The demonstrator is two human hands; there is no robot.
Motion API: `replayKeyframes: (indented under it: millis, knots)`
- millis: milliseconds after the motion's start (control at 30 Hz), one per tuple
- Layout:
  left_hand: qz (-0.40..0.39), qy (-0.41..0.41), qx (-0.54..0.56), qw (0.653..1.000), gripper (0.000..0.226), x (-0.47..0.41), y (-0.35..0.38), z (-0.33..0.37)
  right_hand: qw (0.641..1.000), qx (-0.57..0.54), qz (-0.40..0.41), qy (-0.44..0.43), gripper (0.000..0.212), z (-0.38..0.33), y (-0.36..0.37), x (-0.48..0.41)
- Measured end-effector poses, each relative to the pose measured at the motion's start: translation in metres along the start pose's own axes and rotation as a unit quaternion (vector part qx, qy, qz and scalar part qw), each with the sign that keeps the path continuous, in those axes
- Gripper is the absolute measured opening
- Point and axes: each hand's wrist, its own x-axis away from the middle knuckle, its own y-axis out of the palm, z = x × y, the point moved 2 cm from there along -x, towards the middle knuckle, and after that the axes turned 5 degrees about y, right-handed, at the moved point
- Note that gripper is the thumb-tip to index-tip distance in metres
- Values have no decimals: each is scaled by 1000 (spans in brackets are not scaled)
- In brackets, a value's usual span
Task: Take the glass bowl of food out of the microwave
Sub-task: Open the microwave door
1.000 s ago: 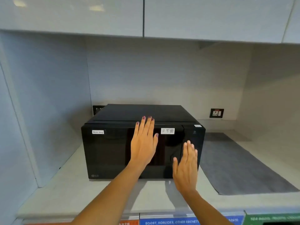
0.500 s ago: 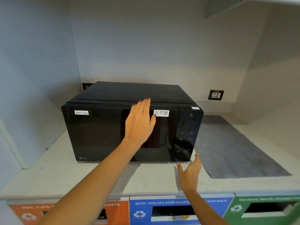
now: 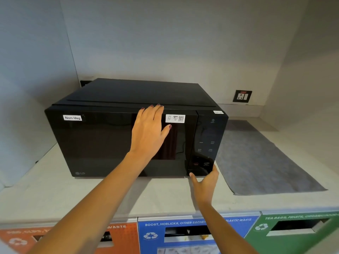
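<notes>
While the door (image 3: 121, 142) of the black microwave (image 3: 128, 99) is shut, I judge the whole next move to turn on where its opening edge lies from each hand. That edge is the vertical seam between the dark glass and the control panel (image 3: 207, 142), on the right side of the front, so the door should swing from right to left. My right hand (image 3: 205, 182) is much the nearer one: it sits at the lower corner of the front, thumb at the bottom of the seam, fingers curled toward the panel's underside and closed on nothing that I can make out. My left hand (image 3: 149, 131) lies flat on the door glass, fingers together and straight, fingertips reaching the top edge just left of the QR sticker (image 3: 175, 118); it holds nothing, and I read it as bracing the oven so it will not slide on the bench (image 3: 55, 195). The glass bowl of food cannot be seen; the door is too dark and reflective, so I can only take it from the task that the bowl sits inside, straight behind the left palm. Once the door swings, that left hand stands in its path and must come away first.
</notes>
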Motion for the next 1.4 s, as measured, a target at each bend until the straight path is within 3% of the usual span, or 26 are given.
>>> replayKeyframes:
  millis: [500,867,1000,1100,1167,1267,1400]
  knots:
    - [35,-20,31,999,48,2,6,1,998,40,38,20,81,12,8,-9]
    - [71,-20,65,995,41,17,-3,5,998,9,60,6,74,5,12,-8]
    - [74,-20,80,994,40,22,-10,8,998,-26,47,45,64,-8,8,-2]
    - [88,-30,109,990,37,30,-16,12,993,11,116,-8,63,-33,-11,9]
    - [96,-40,129,986,34,38,-23,15,988,-14,135,-69,51,-55,-26,20]
    - [104,-60,157,980,31,49,-37,23,986,-69,92,-121,29,-90,-42,30]
    - [108,-107,189,970,33,61,-63,31,976,-106,-86,-170,22,-143,-51,38]
